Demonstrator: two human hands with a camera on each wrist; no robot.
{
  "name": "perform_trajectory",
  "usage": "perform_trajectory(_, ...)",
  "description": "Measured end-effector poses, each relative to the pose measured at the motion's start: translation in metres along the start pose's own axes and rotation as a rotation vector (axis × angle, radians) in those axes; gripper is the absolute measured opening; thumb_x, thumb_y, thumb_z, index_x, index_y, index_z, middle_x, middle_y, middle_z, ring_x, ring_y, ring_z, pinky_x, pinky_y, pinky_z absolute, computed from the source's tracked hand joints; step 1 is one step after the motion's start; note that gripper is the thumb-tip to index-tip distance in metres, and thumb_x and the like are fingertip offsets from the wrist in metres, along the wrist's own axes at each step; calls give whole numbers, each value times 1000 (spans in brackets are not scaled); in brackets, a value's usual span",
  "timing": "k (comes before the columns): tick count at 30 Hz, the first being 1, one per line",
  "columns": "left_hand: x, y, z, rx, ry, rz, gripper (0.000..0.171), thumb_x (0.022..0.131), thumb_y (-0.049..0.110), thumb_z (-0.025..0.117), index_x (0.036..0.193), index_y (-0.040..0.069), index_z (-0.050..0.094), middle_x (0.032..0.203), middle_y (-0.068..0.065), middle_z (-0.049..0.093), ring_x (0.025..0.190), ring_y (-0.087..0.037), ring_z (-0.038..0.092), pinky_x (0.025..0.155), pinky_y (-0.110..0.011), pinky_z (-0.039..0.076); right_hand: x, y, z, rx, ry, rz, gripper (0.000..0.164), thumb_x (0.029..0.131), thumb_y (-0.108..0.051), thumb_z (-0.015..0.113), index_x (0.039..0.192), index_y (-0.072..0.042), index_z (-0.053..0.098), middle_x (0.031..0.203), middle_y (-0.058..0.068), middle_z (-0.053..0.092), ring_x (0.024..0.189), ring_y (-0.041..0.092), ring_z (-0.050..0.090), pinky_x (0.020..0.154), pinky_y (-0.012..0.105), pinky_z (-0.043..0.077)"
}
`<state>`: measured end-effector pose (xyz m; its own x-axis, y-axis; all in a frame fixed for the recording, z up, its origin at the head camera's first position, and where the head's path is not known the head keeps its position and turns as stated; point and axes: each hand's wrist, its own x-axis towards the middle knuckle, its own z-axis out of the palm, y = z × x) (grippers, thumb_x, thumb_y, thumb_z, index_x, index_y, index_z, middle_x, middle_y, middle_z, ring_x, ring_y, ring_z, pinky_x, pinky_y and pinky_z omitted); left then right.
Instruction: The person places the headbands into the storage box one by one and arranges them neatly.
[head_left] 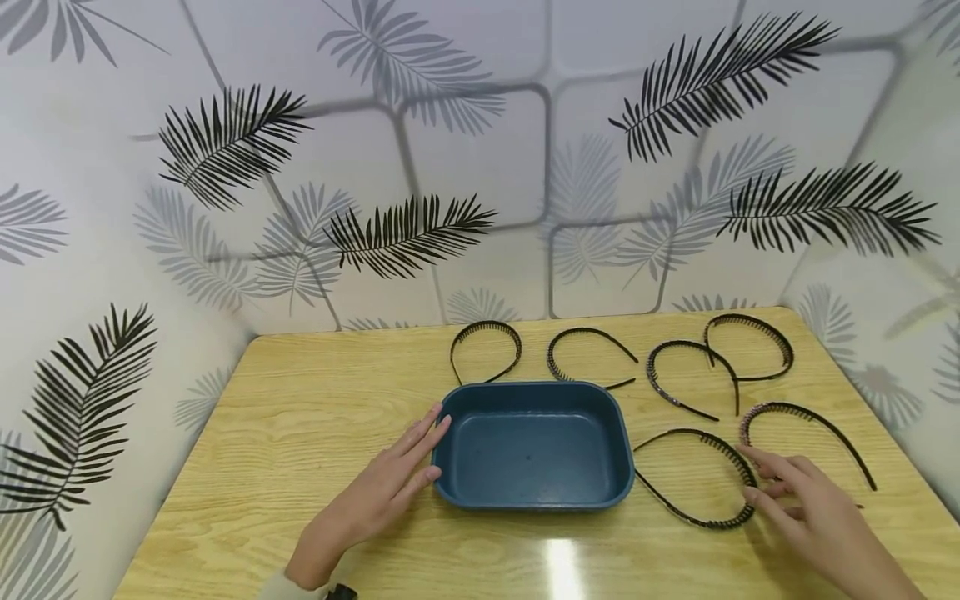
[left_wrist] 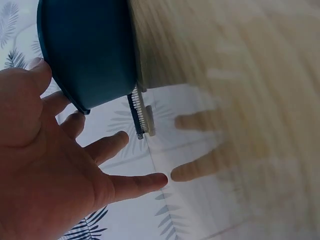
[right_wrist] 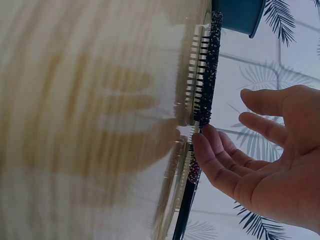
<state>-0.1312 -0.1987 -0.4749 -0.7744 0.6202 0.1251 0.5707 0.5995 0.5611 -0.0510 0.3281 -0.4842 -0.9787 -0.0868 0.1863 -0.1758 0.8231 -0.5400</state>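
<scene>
A dark blue rectangular tray stands at the middle of the table. My left hand touches its left rim with extended fingers; the left wrist view shows the thumb at the edge of the tray and the other fingers spread. To the right of the tray lies a black toothed headband, its surface speckled with glitter in the right wrist view. My right hand is at this headband's right side, with thumb and fingers apart and fingertips close to the band. Whether they touch it I cannot tell.
Beyond the right hand lies a headband with pinkish stones. Several more headbands are spread behind the tray and at the back right, among them one headband just behind the tray. A leaf-patterned wall borders the wooden table.
</scene>
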Motion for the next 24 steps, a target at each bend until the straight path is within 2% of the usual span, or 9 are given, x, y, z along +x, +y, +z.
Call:
perform_trajectory(5,4,-1,0,15,-25,-20,62,111,33,46,166,16,21,173,0,9,155,-22,20,112,-63,35,0,3,-3,-28,-50,54,52,96,-15,75,142,0,58,101,13,62,77,17,66,61,30,59)
perform_trajectory(8,6,-4,-1,24,-19,-36,63,111,33,46,166,16,20,173,0,8,154,-22,21,114,-56,35,0,4,-4,-21,-94,83,54,97,-18,74,144,1,56,101,11,64,78,18,66,63,32,60)
perform_trajectory(11,8,-7,-3,7,-15,-46,63,111,30,47,166,16,20,173,0,6,154,-21,21,116,-52,35,0,5,-3,-25,-110,80,55,96,-19,75,144,0,56,101,7,68,78,15,67,63,29,58)
perform_trajectory(16,12,-8,-6,-13,-30,-58,63,112,31,45,167,17,17,173,3,4,152,-22,27,114,-52,37,2,5,0,-22,-82,45,52,92,-14,79,139,-1,61,99,6,70,75,14,69,61,27,55)
perform_trajectory(20,17,-9,-9,-10,-26,-60,63,112,30,45,166,16,18,173,2,5,150,-25,31,114,-52,37,4,3,5,-14,-43,-11,46,86,-8,83,129,0,67,95,6,69,71,10,68,61,29,54)
perform_trajectory(24,20,-12,-10,-23,-23,-60,63,111,27,47,166,15,18,173,1,5,151,-25,29,115,-51,37,7,-1,11,-20,-26,-50,39,81,-5,85,118,-1,72,95,6,66,68,5,65,57,26,52)
